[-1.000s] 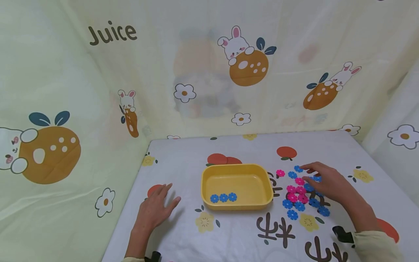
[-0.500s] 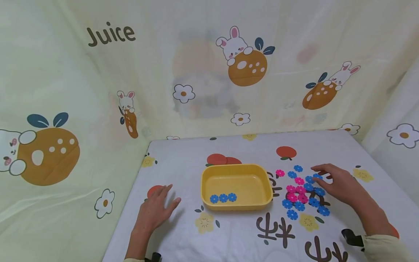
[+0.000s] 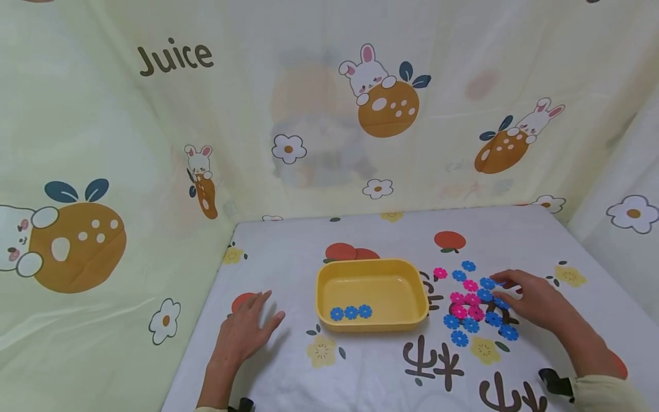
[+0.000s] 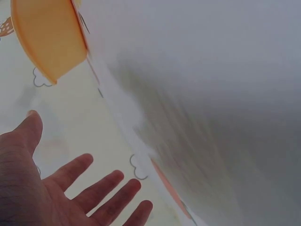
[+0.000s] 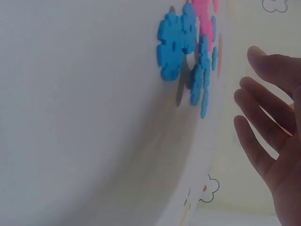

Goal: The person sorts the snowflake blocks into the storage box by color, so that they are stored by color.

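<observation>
My right hand (image 3: 535,303) hovers at the right side of a loose group of flower-shaped plastic pieces, thumb and fingers apart. Blue flower pieces (image 3: 508,332) lie around pink ones (image 3: 476,313), and the hand covers part of a few blue ones. In the right wrist view nothing sits between the fingers of the right hand (image 5: 277,132), and blue pieces (image 5: 171,44) lie below it on the cloth. A yellow tray (image 3: 391,292) holds 3 blue flower pieces (image 3: 351,312) in a row along its front left. My left hand (image 3: 244,332), fingers spread, is left of the tray.
A white printed cloth (image 3: 288,246) covers the table. Behind and at the sides hang pale curtains (image 3: 247,114) with rabbit and fruit prints. The tray stands between the two hands, with the loose pieces to its right.
My right hand has shifted right, then a little nearer to me, uncovering blue pieces at the upper part of the group. The left hand and the tray have stayed in place.
</observation>
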Tool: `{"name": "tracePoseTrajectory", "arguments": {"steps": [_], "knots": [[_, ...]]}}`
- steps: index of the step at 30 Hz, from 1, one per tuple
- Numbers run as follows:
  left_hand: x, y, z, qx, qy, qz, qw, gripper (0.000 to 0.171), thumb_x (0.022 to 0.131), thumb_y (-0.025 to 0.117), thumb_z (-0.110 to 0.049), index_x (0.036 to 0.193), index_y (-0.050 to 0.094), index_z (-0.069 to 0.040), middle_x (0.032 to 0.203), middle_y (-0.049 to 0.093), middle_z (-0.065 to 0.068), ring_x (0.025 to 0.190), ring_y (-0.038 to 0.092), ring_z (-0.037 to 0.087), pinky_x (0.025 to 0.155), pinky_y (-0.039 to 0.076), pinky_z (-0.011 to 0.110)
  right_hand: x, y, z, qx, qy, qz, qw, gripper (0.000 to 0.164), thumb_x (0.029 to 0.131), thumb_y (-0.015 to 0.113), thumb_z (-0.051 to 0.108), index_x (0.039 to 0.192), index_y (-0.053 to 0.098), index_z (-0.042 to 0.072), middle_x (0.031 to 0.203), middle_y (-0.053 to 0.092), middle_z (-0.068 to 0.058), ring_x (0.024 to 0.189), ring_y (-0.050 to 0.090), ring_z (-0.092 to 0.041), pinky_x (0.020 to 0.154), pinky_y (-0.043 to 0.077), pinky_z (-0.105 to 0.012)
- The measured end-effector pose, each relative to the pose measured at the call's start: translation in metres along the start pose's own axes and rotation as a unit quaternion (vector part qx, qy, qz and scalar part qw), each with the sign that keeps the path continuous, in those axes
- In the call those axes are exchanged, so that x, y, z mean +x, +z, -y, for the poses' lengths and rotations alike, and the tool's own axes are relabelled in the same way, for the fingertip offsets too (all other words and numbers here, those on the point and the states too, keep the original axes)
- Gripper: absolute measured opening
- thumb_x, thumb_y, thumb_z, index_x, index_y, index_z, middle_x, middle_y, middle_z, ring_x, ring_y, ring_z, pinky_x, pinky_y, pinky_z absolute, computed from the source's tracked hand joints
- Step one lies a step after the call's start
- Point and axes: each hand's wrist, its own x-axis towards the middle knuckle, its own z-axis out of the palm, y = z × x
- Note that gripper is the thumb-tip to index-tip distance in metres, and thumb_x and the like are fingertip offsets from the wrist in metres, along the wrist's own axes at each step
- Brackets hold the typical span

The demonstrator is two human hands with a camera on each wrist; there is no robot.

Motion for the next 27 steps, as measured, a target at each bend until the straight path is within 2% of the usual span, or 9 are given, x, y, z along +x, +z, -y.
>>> {"name": "tracePoseTrajectory", "arguments": {"steps": [10, 17, 27], "knots": [[-0.001, 0.001, -0.001, -0.001, 0.007, -0.008, 0.9999, 0.074, 0.102, 0.059, -0.067, 0.157, 0.056, -0.017, 0.156, 0.058, 0.018, 0.135, 0.062, 0.041, 0.098, 0.054, 0.068, -0.002, 0.007, -0.012, -0.010, 0.022, 0.039, 0.999, 0.050, 0.089, 0.088, 0.019, 0.131, 0.069, -0.002, 0.121, 0.070, -0.028, 0.109, 0.065, -0.051, 0.085, 0.059, -0.065], [-0.001, 0.000, -0.002, 0.003, 0.001, -0.007, 1.0000, 0.074, 0.102, 0.059, -0.066, 0.156, 0.057, -0.017, 0.156, 0.058, 0.019, 0.135, 0.062, 0.042, 0.098, 0.054, 0.069, -0.003, 0.012, -0.014, -0.008, 0.034, 0.046, 0.998, 0.048, 0.086, 0.091, 0.016, 0.125, 0.070, -0.002, 0.116, 0.072, -0.025, 0.109, 0.065, -0.050, 0.088, 0.056, -0.067], [-0.002, 0.002, -0.001, -0.002, 0.009, -0.007, 0.9999, 0.073, 0.103, 0.058, -0.066, 0.157, 0.056, -0.016, 0.156, 0.058, 0.019, 0.137, 0.061, 0.041, 0.098, 0.055, 0.066, -0.004, 0.013, -0.015, -0.018, 0.025, 0.039, 0.999, 0.045, 0.086, 0.091, 0.015, 0.122, 0.072, -0.003, 0.113, 0.072, -0.026, 0.107, 0.065, -0.050, 0.088, 0.056, -0.067]]}}
